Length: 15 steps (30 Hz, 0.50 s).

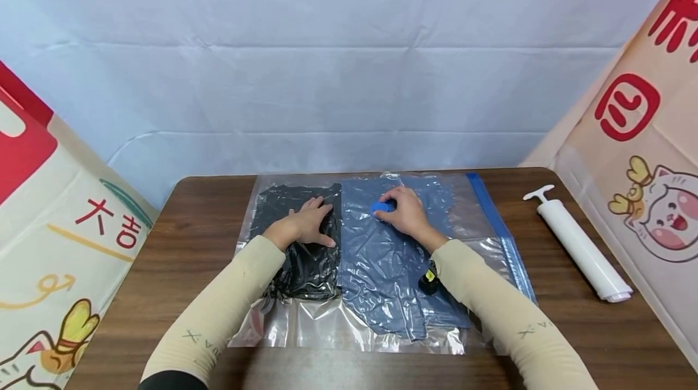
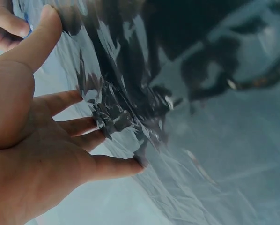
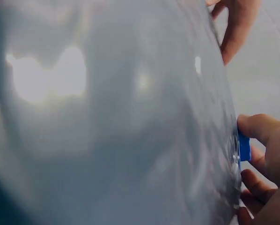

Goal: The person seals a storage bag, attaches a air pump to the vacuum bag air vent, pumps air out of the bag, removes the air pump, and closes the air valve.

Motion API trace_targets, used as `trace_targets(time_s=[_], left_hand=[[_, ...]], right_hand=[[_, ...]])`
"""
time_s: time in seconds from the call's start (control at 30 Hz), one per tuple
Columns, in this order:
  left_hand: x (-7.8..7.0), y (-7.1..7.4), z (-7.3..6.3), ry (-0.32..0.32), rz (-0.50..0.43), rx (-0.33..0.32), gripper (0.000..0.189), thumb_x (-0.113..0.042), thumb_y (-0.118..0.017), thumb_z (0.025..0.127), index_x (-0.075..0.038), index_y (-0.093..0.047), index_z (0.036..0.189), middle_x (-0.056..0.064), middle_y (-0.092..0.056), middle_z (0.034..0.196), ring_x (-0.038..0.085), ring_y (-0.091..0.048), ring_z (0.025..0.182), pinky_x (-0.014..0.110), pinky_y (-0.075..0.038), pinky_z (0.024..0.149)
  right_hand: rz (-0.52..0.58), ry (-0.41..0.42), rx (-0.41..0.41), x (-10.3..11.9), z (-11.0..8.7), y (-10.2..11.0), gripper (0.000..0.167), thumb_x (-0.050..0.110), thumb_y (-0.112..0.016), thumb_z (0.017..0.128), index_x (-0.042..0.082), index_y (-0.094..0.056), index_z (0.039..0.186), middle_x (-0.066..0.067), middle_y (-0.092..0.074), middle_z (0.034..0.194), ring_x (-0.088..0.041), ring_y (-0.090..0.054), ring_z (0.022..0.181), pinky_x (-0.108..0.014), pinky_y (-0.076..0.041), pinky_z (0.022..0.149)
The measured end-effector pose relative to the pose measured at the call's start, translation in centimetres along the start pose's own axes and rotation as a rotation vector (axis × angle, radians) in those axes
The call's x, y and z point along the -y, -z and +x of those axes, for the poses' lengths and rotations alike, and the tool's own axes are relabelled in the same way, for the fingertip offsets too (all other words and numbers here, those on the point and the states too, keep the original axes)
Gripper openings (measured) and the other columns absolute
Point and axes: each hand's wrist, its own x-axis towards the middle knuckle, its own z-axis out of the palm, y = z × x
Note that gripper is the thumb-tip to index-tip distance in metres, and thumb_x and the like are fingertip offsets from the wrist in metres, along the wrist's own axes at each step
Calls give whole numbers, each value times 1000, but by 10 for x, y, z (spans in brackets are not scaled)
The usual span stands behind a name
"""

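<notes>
A clear plastic vacuum storage bag (image 1: 327,323) lies flat on the table, with a dark folded garment (image 1: 313,269) in its left half and a blue-grey garment (image 1: 376,275) in its right half. My left hand (image 1: 308,223) rests with spread fingers on the bag over the dark garment; the left wrist view shows its fingertips (image 2: 137,164) touching the wrinkled film. The right hand (image 1: 406,211) pinches a round blue valve cap (image 1: 382,207) on the bag between thumb and fingers. In the right wrist view the cap (image 3: 244,147) sits against the film.
A white hand pump (image 1: 583,244) with a T-shaped handle lies on the wooden table (image 1: 180,257) to the right. A blue zip strip (image 1: 491,208) runs along the bag's right edge. Printed cloths hang at both sides, and a pale cloth (image 1: 327,75) hangs behind.
</notes>
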Motion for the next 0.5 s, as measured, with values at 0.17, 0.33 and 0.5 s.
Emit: trace_targets(time_s=[0.17, 0.33, 0.5], left_hand=[[7, -1, 3, -8, 15, 6, 95, -49, -74, 91, -14, -23, 163, 15, -6, 170, 34, -4, 156, 71, -17, 116], [21, 13, 3, -94, -28, -9, 81, -41, -70, 97, -5, -33, 159, 19, -23, 166, 37, -22, 153, 60, -27, 118], [57, 43, -6, -125, -97, -136, 66, -33, -64, 102, 5, -41, 152, 24, -45, 153, 41, -43, 141, 53, -35, 116]], right_hand=[[-30, 53, 83, 0, 4, 6, 40, 31, -83, 88, 4, -72, 115, -17, -65, 121, -39, -56, 117, -56, -44, 102], [28, 43, 171, 2, 13, 36, 37, 28, -73, 97, -1, -68, 119, -16, -69, 113, -32, -64, 107, -49, -50, 95], [-31, -16, 117, -11, 21, 87, 36, 26, -62, 103, -4, -65, 123, -21, -68, 114, -36, -63, 107, -52, -50, 95]])
